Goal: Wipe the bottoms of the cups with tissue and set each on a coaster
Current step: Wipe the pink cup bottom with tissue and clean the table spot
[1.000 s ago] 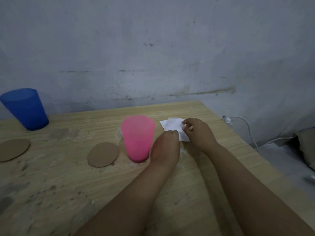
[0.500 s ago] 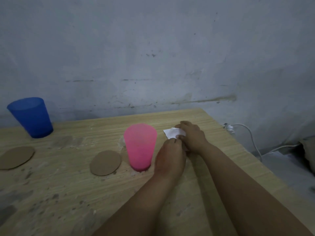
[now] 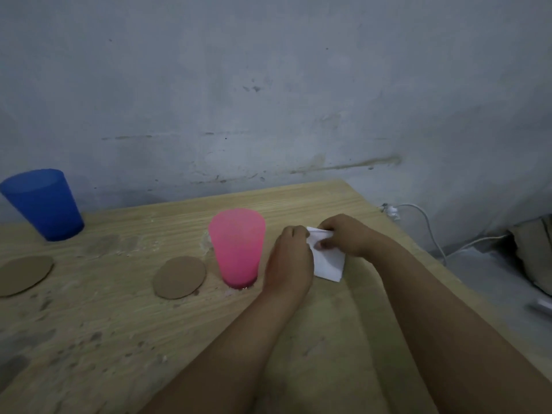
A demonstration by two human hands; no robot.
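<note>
A pink cup (image 3: 237,246) stands upright on the wooden table (image 3: 119,339), with a round brown coaster (image 3: 179,277) just to its left. A blue cup (image 3: 41,204) stands at the far left, and a second brown coaster (image 3: 24,274) lies in front of it. Right of the pink cup, both my hands hold a folded white tissue (image 3: 328,262) a little above the table. My left hand (image 3: 288,259) pinches its left edge. My right hand (image 3: 343,234) grips its top, fingers curled over it.
A stained grey wall stands close behind the table. Off the table's right edge, a white cable (image 3: 427,222) runs down the wall to the floor. A dark bag (image 3: 534,249) sits at the far right. Crumbs and marks speckle the table's left part.
Both hands lifted the tissue off the table and drew it nearer; more of the folded sheet now hangs below my right hand. The cups and coasters stayed put.
</note>
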